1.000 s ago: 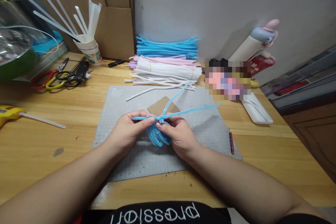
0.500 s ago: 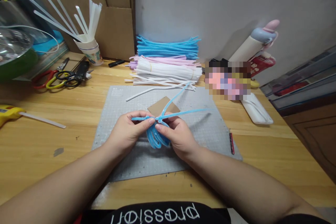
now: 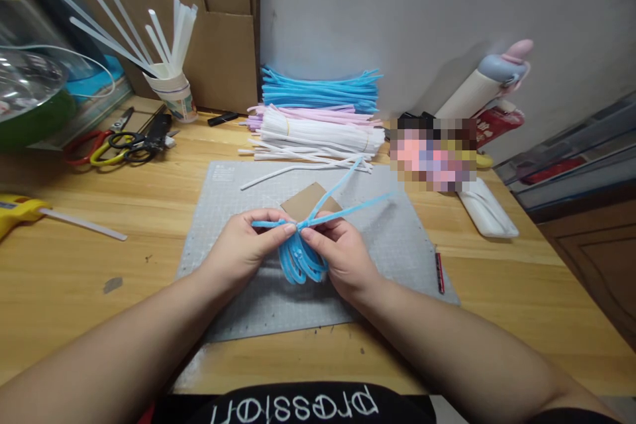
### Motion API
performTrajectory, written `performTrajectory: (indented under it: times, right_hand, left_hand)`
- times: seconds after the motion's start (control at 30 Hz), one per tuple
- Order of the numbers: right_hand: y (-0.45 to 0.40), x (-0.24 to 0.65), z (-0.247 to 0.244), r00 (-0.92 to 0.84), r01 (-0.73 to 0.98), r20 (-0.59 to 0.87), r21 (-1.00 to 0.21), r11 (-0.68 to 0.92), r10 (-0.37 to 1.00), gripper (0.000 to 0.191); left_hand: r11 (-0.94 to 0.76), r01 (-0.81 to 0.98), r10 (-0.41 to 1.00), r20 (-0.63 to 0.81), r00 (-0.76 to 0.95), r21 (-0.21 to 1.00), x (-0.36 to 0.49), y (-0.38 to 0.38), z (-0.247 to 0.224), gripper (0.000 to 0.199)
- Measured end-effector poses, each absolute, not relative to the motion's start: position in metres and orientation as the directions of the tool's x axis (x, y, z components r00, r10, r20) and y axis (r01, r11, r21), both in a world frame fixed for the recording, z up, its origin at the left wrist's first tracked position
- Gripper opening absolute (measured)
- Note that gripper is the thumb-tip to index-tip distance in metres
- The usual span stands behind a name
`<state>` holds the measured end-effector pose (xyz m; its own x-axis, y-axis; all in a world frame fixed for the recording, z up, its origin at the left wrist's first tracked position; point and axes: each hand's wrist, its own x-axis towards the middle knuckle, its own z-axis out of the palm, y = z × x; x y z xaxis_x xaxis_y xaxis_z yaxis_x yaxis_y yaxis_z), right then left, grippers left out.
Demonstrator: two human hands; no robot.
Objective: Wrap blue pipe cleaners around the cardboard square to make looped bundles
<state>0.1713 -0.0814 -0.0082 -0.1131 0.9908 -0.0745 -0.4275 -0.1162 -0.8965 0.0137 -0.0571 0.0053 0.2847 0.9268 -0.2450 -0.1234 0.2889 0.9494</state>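
Several looped blue pipe cleaners (image 3: 301,264) hang as a bunch below my fingertips, over the grey cutting mat (image 3: 238,305). My left hand (image 3: 253,238) pinches the blue pipe cleaners at the gathered top, and one short end sticks out to the left across its fingers. My right hand (image 3: 342,248) is closed on the same gathered point from the other side. Two long blue ends rise from there to the upper right. A brown cardboard piece (image 3: 311,199) lies on the mat just behind my hands, partly covered by them.
Bundles of blue (image 3: 320,89) and white pipe cleaners (image 3: 318,132) lie along the wall. To the left are a cup of glue sticks (image 3: 171,96), scissors (image 3: 104,146) and a yellow glue gun (image 3: 17,215). A red-black pencil (image 3: 440,271) and a white case (image 3: 487,209) are on the right.
My right thumb and fingers have shifted slightly at the gathered point, showing more of the loops. The lower of the long ends now tilts up more. The view has moved a little.
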Motion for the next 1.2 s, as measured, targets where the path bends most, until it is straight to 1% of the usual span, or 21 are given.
performTrajectory:
  times: [0.2, 0.3, 0.37, 0.47, 0.53, 0.63, 1.0, 1.2]
  right_hand:
    - [-0.0812, 0.1720, -0.0097, -0.053, -0.569, -0.122, -0.812, -0.130, 0.991, 0.016]
    - [-0.0813, 0.1729, -0.0099, -0.104, -0.535, -0.109, -0.832, -0.148, 0.989, 0.012]
    - [-0.0817, 0.1731, -0.0097, -0.121, -0.528, -0.109, -0.835, -0.157, 0.987, 0.014]
    - [-0.0822, 0.1729, -0.0090, -0.080, -0.554, -0.103, -0.822, -0.130, 0.991, 0.018]
    - [-0.0820, 0.1725, -0.0087, -0.056, -0.542, -0.093, -0.834, -0.108, 0.994, 0.017]
    - [-0.0812, 0.1721, -0.0092, -0.059, -0.513, -0.106, -0.850, -0.121, 0.993, 0.018]
    - [-0.0817, 0.1718, -0.0078, -0.096, -0.503, -0.178, -0.841, -0.202, 0.979, 0.022]
    - [-0.0820, 0.1705, -0.0087, -0.128, -0.474, -0.160, -0.857, -0.202, 0.979, 0.021]
  left_hand:
    - [0.297, -0.097, 0.925, -0.261, 0.276, 0.950, 0.0151, -0.0571, 0.0062, 0.020]
    - [0.294, -0.081, 0.917, -0.257, 0.305, 0.952, 0.0160, -0.0574, 0.0063, 0.019]
    - [0.289, -0.089, 0.920, -0.251, 0.300, 0.953, 0.0158, -0.0574, 0.0063, 0.019]
    - [0.288, -0.100, 0.933, -0.256, 0.252, 0.952, 0.0148, -0.0571, 0.0067, 0.021]
    - [0.283, -0.095, 0.938, -0.255, 0.237, 0.954, 0.0140, -0.0569, 0.0072, 0.022]
    - [0.263, -0.088, 0.939, -0.234, 0.253, 0.961, 0.0133, -0.0568, 0.0075, 0.020]
    - [0.235, -0.103, 0.935, -0.196, 0.294, 0.967, 0.0133, -0.0564, 0.0075, 0.015]
    - [0.198, -0.066, 0.933, -0.167, 0.318, 0.978, 0.0136, -0.0593, 0.0091, 0.015]
